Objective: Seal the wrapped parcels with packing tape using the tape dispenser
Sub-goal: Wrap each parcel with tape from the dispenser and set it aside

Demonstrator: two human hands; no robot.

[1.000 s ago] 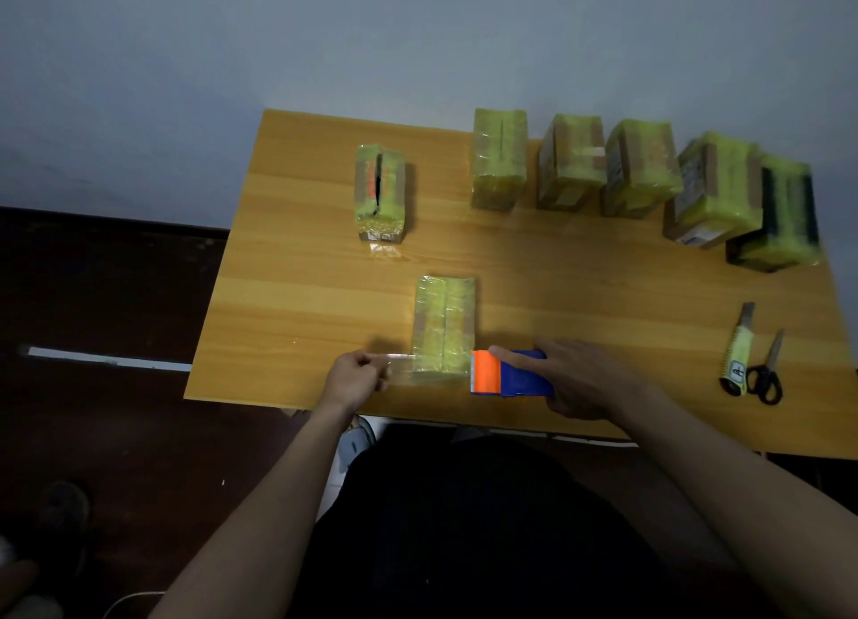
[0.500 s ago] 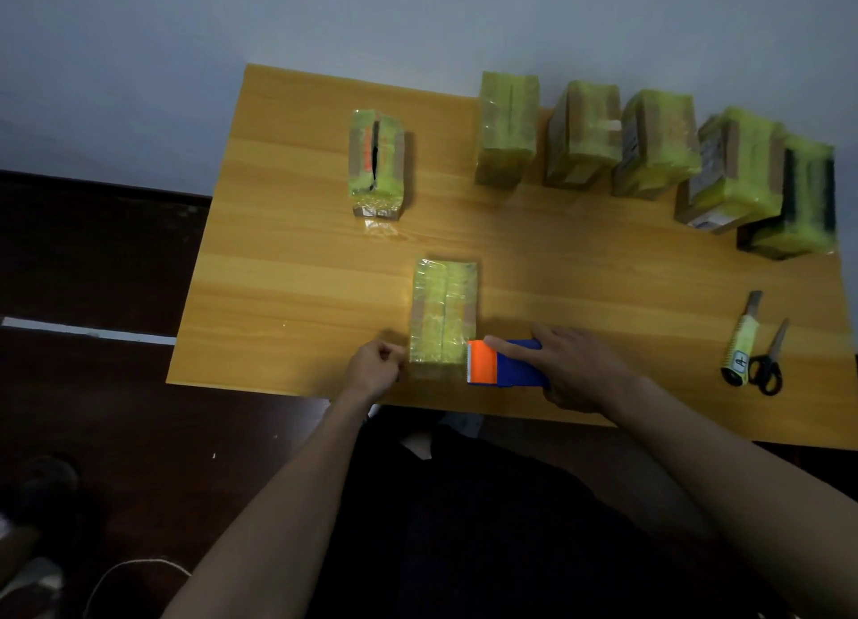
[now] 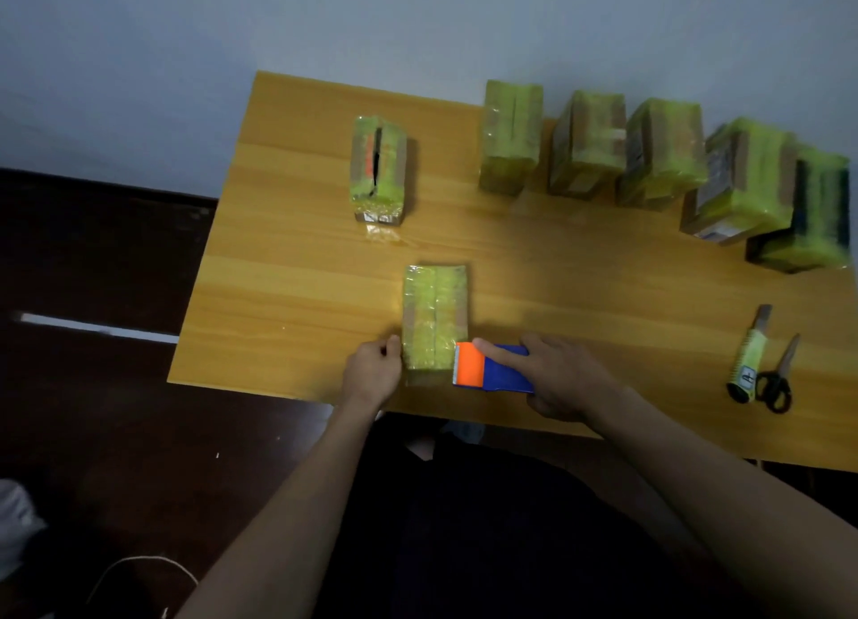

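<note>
A yellow-green wrapped parcel (image 3: 434, 321) lies near the front edge of the wooden table (image 3: 297, 265). My left hand (image 3: 373, 372) pinches the clear tape end against the parcel's left side. My right hand (image 3: 557, 377) grips the blue and orange tape dispenser (image 3: 487, 370), forefinger laid along its top; its orange head touches the parcel's right front corner. The tape itself is barely visible across the parcel's near end.
Another wrapped parcel (image 3: 378, 168) stands at the back left. Several more parcels (image 3: 650, 154) line the back right. A utility knife (image 3: 750, 358) and black scissors (image 3: 777, 381) lie at the right. The table's front edge runs just below my hands.
My left hand has moved right, bringing the pulled-out tape end up against the parcel's left side. The dispenser has stayed at the parcel's right corner.
</note>
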